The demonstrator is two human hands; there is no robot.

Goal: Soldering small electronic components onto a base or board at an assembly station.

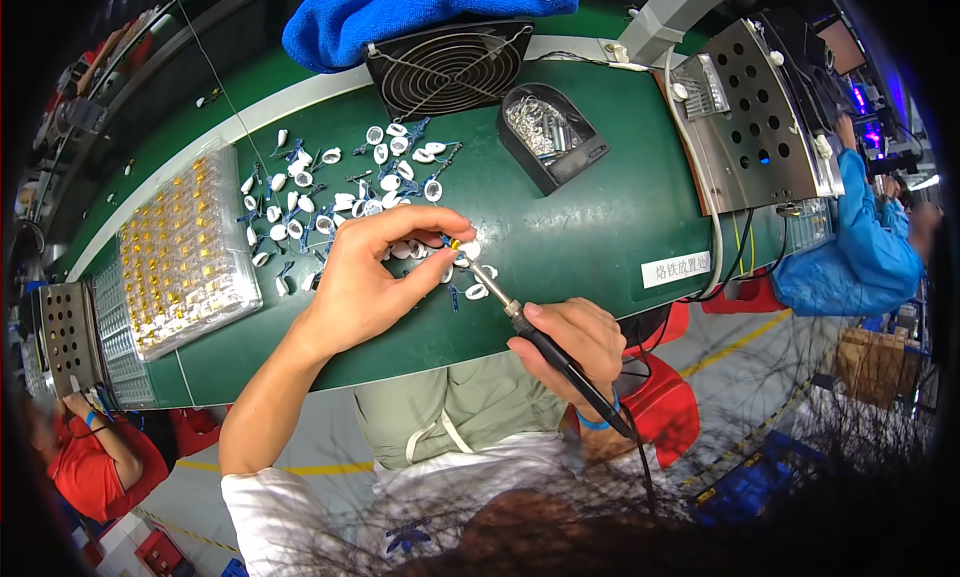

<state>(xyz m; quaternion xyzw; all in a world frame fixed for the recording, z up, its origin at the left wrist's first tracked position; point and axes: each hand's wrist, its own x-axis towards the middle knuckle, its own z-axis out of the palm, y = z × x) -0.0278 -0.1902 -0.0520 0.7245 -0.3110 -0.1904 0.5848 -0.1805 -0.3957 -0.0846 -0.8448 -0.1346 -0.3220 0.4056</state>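
Between thumb and fingertips, my left hand (pixel 375 267) pinches a small white plastic housing (pixel 468 249) with a yellow bit on it. A soldering iron (pixel 550 345) with a black handle and metal shaft is gripped in my right hand (pixel 575 347). Its tip reaches up to the housing; whether it touches cannot be made out. Many similar white housings (pixel 302 179) with dark blue parts lie scattered on the green bench (pixel 620 217), beyond and around my left hand, which hides some of them.
A clear tray (pixel 190 252) of yellow pieces sits at the left. A black fan (pixel 452 72) stands at the back under a blue towel (pixel 430 12). Right of it are a black bin (pixel 553 137) of metal bits and a perforated metal box (pixel 755 117). Co-workers sit at both sides.
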